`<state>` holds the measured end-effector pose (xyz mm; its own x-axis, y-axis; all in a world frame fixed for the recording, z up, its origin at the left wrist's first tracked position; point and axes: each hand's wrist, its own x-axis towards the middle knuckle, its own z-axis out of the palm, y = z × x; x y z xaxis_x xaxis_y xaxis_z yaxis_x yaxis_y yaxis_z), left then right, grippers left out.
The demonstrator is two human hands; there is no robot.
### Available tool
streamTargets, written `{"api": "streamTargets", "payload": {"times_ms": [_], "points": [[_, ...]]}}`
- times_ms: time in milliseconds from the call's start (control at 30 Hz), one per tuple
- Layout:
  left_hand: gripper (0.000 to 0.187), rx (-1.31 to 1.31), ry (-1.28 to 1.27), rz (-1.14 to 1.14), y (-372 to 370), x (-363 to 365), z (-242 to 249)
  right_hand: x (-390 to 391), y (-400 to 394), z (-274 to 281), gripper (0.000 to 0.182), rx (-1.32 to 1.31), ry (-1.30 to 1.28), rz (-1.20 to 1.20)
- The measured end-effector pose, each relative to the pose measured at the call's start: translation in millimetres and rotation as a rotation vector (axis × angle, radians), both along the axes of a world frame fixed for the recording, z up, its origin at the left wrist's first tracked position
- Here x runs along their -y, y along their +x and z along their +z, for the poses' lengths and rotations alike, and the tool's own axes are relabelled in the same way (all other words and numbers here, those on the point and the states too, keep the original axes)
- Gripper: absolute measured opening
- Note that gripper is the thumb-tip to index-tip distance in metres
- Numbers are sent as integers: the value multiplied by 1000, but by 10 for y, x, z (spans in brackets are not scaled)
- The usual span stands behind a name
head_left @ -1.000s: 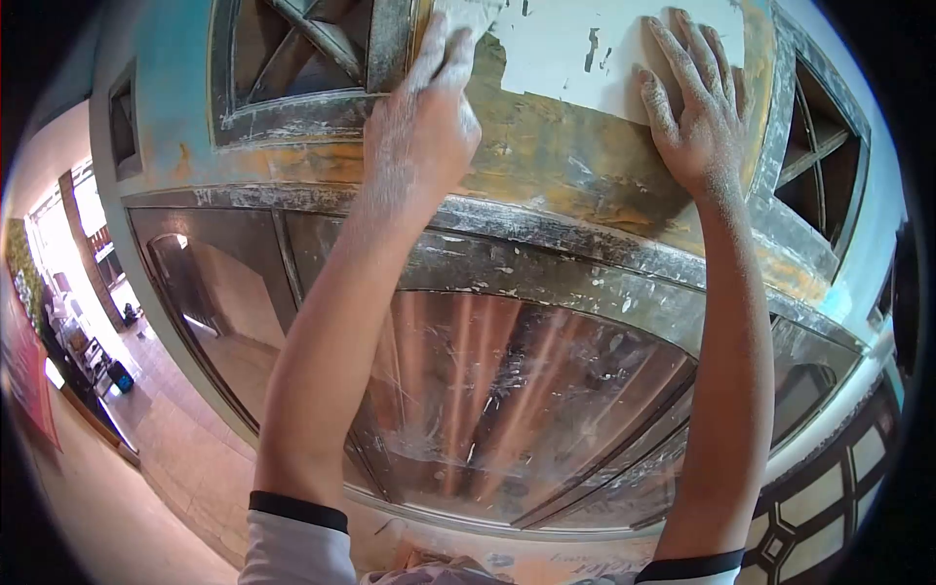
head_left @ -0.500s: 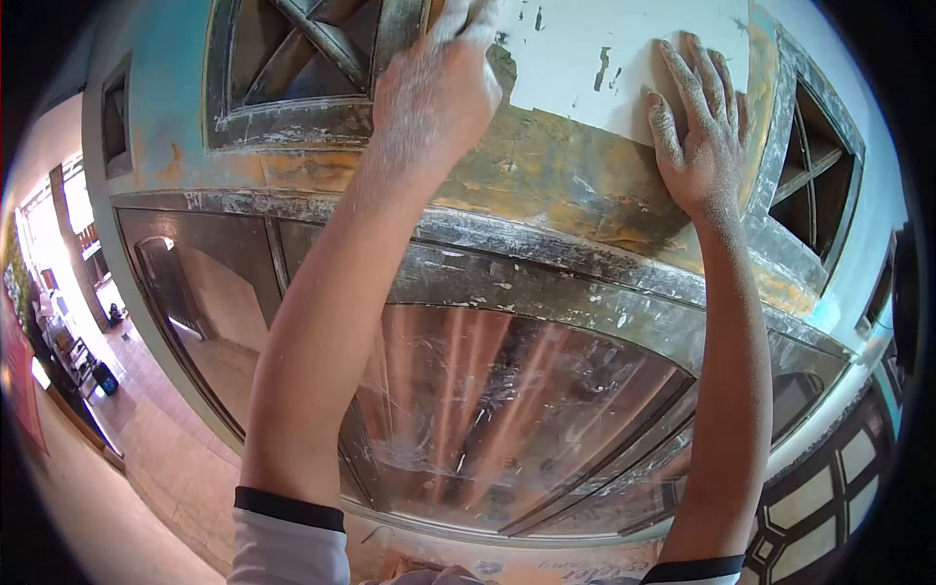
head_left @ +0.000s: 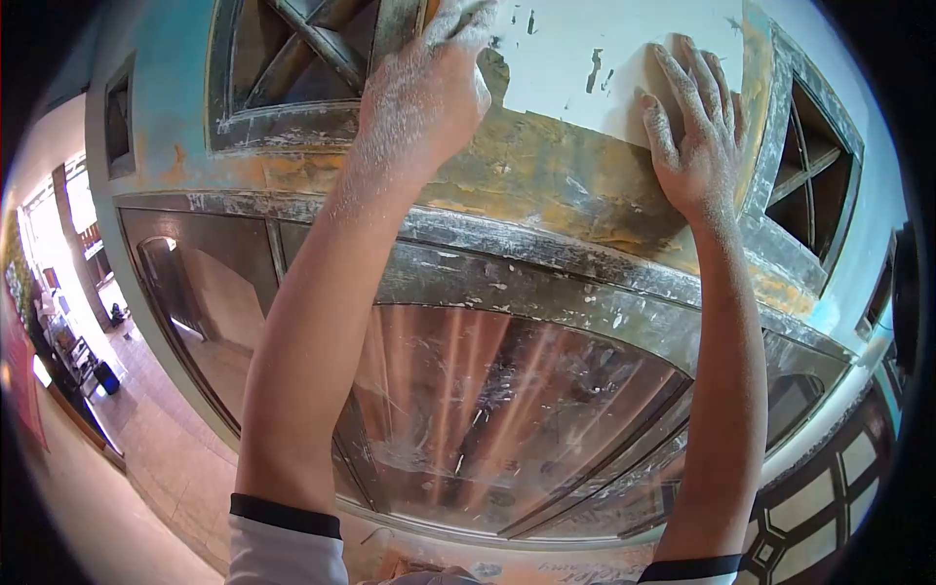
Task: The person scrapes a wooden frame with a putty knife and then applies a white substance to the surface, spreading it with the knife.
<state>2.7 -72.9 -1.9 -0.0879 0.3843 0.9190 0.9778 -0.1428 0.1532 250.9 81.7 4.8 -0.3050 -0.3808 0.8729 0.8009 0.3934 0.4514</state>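
A wide window (head_left: 526, 390) with streaked glass sits low in the middle, under a worn wall (head_left: 497, 171) patched in blue, brown and orange. Above, a white patch (head_left: 556, 58) with dark chips covers the upper part of the wall, between a left crossed frame (head_left: 317, 39) and a smaller right crossed frame (head_left: 804, 180). The dusty left hand (head_left: 424, 93) is bent, fingers curled beside the patch's left side; whether it grips anything, I cannot tell. The dusty right hand (head_left: 700, 146) grasps nothing, fingers spread flat on the patch's right side
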Motion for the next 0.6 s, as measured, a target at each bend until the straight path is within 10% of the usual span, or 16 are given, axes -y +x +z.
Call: {"api": "streamTargets", "payload": {"times_ms": [233,400,600], "points": [[63,-260,346,147,-243,-410,-325,11,-18,-35,50,-42,-40,-11],[47,-64,9,300,-74,-236,142,6,-24,-32,52,-54,-47,9],[53,-312,471,130,-154,-438,-174,77,-27,-23,49,-18,6,44]]}}
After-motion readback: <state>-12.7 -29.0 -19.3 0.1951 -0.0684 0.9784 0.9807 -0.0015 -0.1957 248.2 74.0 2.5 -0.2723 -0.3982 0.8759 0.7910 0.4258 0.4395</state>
